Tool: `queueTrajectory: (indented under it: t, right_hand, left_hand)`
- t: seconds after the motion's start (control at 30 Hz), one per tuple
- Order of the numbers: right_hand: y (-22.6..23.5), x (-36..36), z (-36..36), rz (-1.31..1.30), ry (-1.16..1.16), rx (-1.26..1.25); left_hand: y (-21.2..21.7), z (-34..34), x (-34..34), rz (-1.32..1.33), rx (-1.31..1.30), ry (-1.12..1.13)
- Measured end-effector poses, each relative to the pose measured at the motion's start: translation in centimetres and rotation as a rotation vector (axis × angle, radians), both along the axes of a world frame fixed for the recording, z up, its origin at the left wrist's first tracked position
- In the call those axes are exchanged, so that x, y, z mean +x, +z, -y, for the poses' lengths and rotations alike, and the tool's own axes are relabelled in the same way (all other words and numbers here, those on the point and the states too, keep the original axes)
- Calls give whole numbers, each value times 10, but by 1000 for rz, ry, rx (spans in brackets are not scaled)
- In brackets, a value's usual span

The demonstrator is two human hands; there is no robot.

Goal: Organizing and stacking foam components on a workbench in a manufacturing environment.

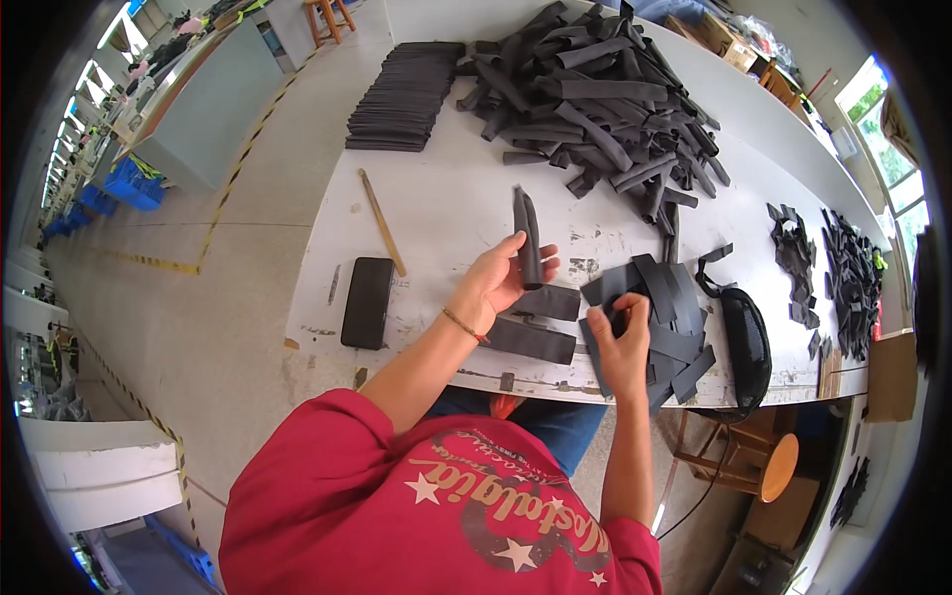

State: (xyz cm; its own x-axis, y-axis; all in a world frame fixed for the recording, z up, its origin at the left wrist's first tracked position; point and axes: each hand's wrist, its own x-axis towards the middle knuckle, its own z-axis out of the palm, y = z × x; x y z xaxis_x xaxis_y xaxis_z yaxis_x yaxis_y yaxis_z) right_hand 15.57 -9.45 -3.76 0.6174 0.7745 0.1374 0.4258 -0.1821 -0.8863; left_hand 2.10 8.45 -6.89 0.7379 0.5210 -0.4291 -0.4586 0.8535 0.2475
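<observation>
My left hand (496, 281) holds a narrow dark grey strip (527, 236) upright over the white table (436, 213). My right hand (620, 342) pinches a flat dark piece at the near edge of a small fanned heap of dark pieces (662, 307). Two flat dark rectangles (535, 319) lie on the table between my hands. A big loose pile of dark strips (595, 94) covers the far middle of the table. A neat stacked row of dark strips (399, 96) lies at the far left.
A black phone (367, 301) and a long wooden stick (382, 221) lie left of my hands. A black pouch with a strap (746, 342) sits at the near right edge. Smaller dark scrap heaps (838, 273) lie far right. A wooden stool (754, 461) stands below the table.
</observation>
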Motion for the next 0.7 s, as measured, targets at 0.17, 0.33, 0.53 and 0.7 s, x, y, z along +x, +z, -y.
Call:
queueTrajectory:
  t: [0.17, 0.33, 0.53, 0.7]
  right_hand:
    - [3, -25, 5, 339, 130, 88]
    - [13, -30, 14, 422, 143, 19]
    - [19, -34, 16, 462, 171, 24]
    - [30, -35, 8, 620, 156, 36]
  left_hand:
    - [11, 7, -4, -41, 322, -62]
    - [12, 6, -5, -120, 334, -49]
    - [22, 11, 0, -141, 289, -16]
    - [20, 15, 0, -138, 337, -74]
